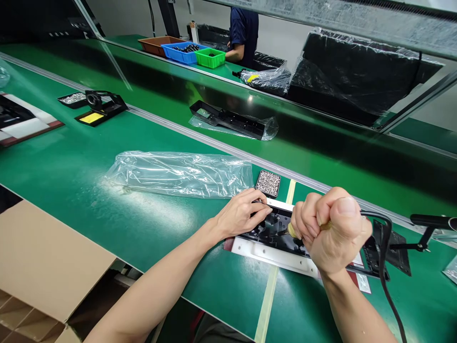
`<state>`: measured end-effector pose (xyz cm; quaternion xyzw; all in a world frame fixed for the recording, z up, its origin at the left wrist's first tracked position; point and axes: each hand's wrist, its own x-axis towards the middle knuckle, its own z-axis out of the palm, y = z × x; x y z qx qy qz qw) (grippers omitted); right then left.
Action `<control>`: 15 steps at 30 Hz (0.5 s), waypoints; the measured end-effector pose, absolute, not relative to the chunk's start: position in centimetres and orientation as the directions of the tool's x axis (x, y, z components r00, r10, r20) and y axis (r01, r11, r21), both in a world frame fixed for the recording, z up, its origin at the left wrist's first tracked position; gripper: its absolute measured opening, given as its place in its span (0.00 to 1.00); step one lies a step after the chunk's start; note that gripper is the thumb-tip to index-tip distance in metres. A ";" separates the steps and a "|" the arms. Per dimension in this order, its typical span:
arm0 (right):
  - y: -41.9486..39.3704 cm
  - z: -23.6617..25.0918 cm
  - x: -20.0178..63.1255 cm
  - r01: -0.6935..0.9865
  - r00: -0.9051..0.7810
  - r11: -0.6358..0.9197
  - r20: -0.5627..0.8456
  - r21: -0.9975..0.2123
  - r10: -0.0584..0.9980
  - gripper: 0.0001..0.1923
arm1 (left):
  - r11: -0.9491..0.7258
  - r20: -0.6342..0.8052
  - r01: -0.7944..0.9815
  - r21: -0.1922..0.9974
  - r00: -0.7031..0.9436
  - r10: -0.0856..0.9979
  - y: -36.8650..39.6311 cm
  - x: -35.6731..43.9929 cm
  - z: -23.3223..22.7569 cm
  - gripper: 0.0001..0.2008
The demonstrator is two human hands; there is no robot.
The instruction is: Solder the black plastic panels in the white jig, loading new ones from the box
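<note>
The right hand (330, 233) is clenched around a corded tool (291, 232), its tip down on the black part (276, 231) lying on a white tray (271, 255) on the near green counter (89, 176). The left hand (241, 214) presses the part's left end, its grip resting flat without closing on anything. A small dish of screws (268, 183) sits just beyond, beside a clear plastic bag (178, 174).

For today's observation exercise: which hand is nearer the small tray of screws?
Left. The left hand rests just below the tray of screws; the right hand, gripping a corded tool, is farther right.
</note>
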<state>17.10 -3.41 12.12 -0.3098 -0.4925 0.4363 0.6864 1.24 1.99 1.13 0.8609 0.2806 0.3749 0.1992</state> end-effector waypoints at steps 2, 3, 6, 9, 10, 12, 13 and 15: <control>-3.4 12.1 17.1 -0.292 0.133 0.433 0.413 -0.853 0.901 0.25 | -0.763 0.532 0.332 0.555 0.563 0.632 2.0 1.2 1.2 0.15; -3.5 12.1 17.0 -0.291 0.134 0.436 0.415 -0.852 0.900 0.25 | -0.763 0.532 0.330 0.555 0.564 0.631 2.0 1.2 1.2 0.15; -3.5 12.0 17.0 -0.300 0.130 0.437 0.418 -0.848 0.899 0.25 | -0.766 0.535 0.325 0.554 0.567 0.627 1.9 1.3 1.3 0.15; -3.6 12.0 17.0 -0.316 0.112 0.431 0.418 -0.845 0.901 0.24 | -0.765 0.533 0.334 0.551 0.564 0.630 1.9 1.3 1.3 0.15; -3.5 12.0 17.1 -0.318 0.106 0.430 0.419 -0.845 0.902 0.24 | -0.763 0.531 0.339 0.550 0.564 0.633 1.9 1.2 1.4 0.15; -3.4 11.8 17.1 -0.319 0.105 0.425 0.414 -0.847 0.904 0.24 | -0.761 0.524 0.346 0.549 0.567 0.636 2.0 1.2 1.4 0.14; -3.4 11.7 17.1 -0.324 0.107 0.420 0.408 -0.848 0.906 0.23 | -0.760 0.519 0.348 0.549 0.571 0.636 2.0 1.1 1.5 0.15; -3.4 11.4 17.1 -0.344 0.108 0.425 0.414 -0.838 0.904 0.21 | -0.763 0.513 0.346 0.546 0.583 0.631 1.8 1.1 1.6 0.15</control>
